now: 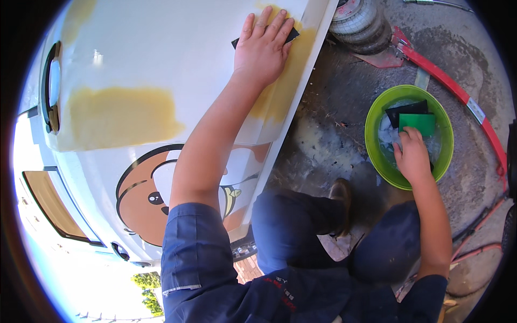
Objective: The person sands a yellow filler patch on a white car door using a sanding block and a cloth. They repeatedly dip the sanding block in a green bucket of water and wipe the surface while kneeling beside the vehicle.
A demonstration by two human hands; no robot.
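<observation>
My left hand (261,56) lies over a black sheet of sandpaper (293,35), pressing it against the white vehicle panel (161,59) near its right edge. The fingers stretch across the sheet, and its two ends stick out on either side. Yellowish-brown patches (126,116) mark the panel, one beside and under this hand. Lower right, my right hand (414,156) reaches into a lime-green bucket (371,153). Its bent fingers grip the near edge of a green rectangular block (417,124); the thumb is apart. A black sheet (406,109) lies behind the block, over cloudy water.
A red metal bar (452,86) curves along the right, past the bucket. Stacked round grey rubber parts (361,27) stand at the top. Red hoses (474,253) cross the ground at the lower right. My shoe (340,202) rests between panel and bucket. A cartoon face (142,215) decorates the vehicle.
</observation>
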